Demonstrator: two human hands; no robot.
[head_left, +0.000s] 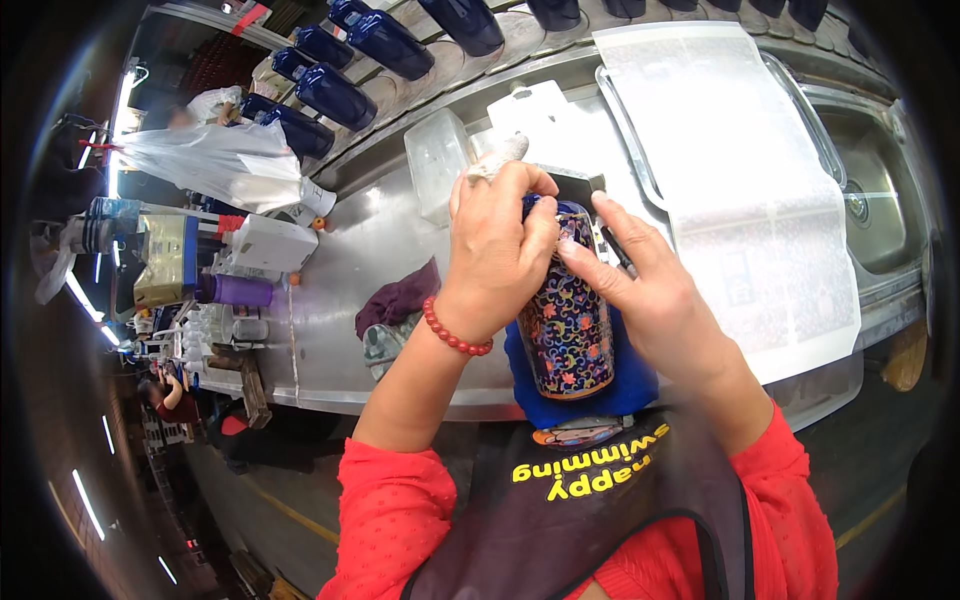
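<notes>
A dark blue bottle (565,345) covered in a colourful floral pattern stands tilted in front of me, its top pointing away. My left hand (492,255), with a red bead bracelet at the wrist, is closed with curled fingers at the bottle's upper end. A whitish, rag-like piece (500,158) shows beyond its knuckles; how it is held is hidden. My right hand (655,300) grips the bottle's upper right side, thumb on the pattern. Between its fingers and the bottle is a dark, narrow thing I cannot make out. Blue cloth (634,372) lies under the bottle.
Printed translucent sheets (740,190) cover a tray on the right, beside a steel sink (880,190). A clear plastic box (437,165) and a purple cloth (400,298) lie on the metal counter (330,340). Plain blue bottles (390,45) line the far side.
</notes>
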